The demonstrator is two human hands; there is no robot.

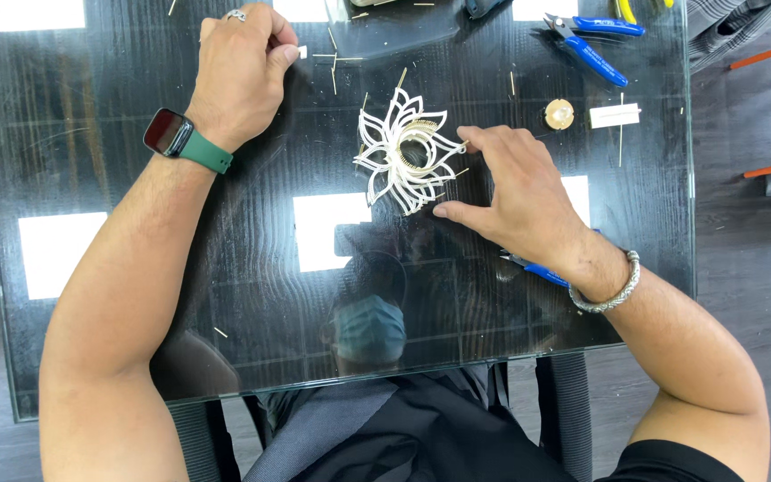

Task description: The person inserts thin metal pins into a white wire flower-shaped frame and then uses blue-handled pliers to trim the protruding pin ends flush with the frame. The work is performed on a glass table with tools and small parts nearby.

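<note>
Two hands rest on a glossy black table (91,178)

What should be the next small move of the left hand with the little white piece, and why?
Probably carry the small white piece from the left hand toward the white flower model. The piece is pinched at the fingertips, far from the model, while the right hand already rests at the model's edge, seemingly steadying it.
</note>
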